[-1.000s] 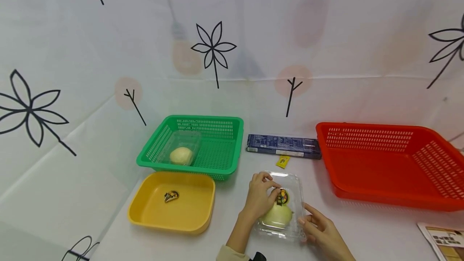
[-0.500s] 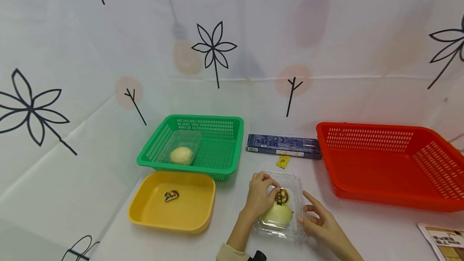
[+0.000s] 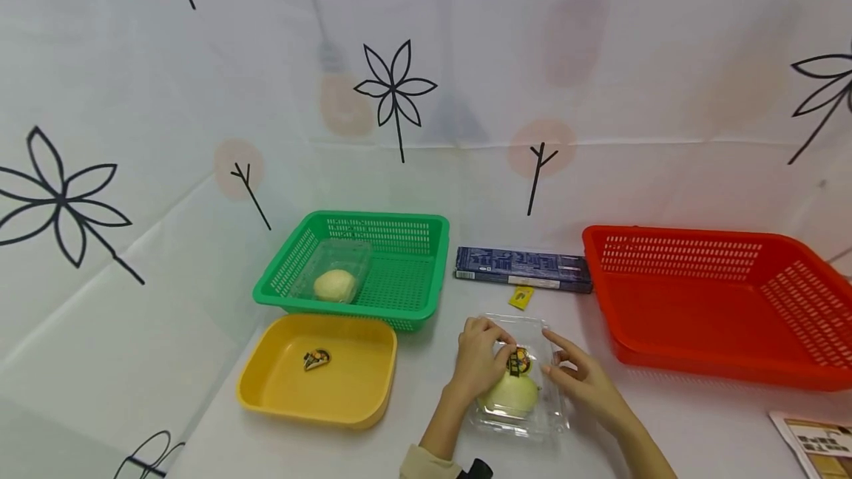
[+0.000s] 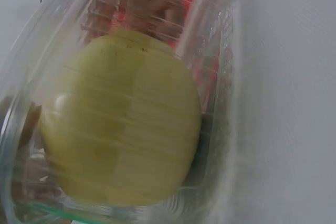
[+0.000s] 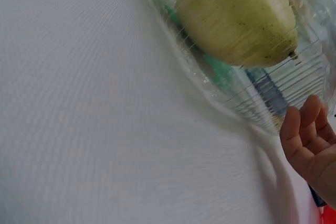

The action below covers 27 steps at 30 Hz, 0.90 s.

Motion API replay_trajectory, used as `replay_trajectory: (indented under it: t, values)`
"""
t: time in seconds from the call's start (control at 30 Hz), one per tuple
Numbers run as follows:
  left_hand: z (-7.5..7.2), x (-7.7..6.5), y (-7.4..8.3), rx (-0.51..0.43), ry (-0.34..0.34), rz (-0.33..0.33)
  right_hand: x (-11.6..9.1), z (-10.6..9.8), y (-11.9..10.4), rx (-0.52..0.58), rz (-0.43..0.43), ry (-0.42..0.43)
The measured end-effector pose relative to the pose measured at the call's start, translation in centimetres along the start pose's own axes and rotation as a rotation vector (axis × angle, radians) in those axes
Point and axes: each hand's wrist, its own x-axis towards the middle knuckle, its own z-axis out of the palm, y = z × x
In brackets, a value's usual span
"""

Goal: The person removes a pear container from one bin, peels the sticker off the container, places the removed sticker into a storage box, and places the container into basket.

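A clear plastic clamshell box (image 3: pixel 532 331) lies on the table with a rounded pale green fruit (image 3: pixel 511 394) inside. In the right wrist view the fruit (image 5: pixel 236 17) shows a small dark stem nub. My left hand (image 3: pixel 479 357) rests on the lid, bent fingers at a round dark sticker (image 3: pixel 522 361) that they partly cover. At the box's right edge is my right hand (image 3: pixel 582 379), index fingertip farther up the rim and thumb lower down. Through the plastic in the left wrist view, the fruit (image 4: pixel 123 124) fills most of the box.
A green basket (image 3: pixel 413 309) holds another clear box (image 3: pixel 353 257) with a pale round item. In front, a yellow tub (image 3: pixel 353 390) contains a folded sticker (image 3: pixel 316 359). Behind my hands lie a dark blue box (image 3: pixel 519 268) and a yellow packet (image 3: pixel 521 297). A red basket (image 3: pixel 665 316) stands right.
My right hand has slid away from me along the box's right edge, from near its lower corner toward the upper part. The left hand stays on the lid by the sticker.
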Motion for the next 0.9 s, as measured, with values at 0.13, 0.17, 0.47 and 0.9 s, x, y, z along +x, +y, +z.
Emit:
replay_trajectory:
  t: [0.13, 0.17, 0.47, 0.9]
  values:
    - [0.1, 0.1, 0.1, -0.012, 0.004, -0.024, 0.1, 0.1, 1.0, 0.054, -0.031, 0.002]
    - [0.1, 0.1, 0.1, -0.02, 0.009, -0.025, 0.1, 0.1, 1.2, 0.055, -0.035, 0.004]
    - [0.3, -0.2, -0.3, -0.156, 0.047, -0.02, 0.2, 0.0, 1.2, 0.04, -0.016, 0.012]
    - [0.7, -0.3, -1.0, -0.387, 0.046, -0.065, 0.0, 0.4, 1.3, 0.061, -0.066, 0.034]
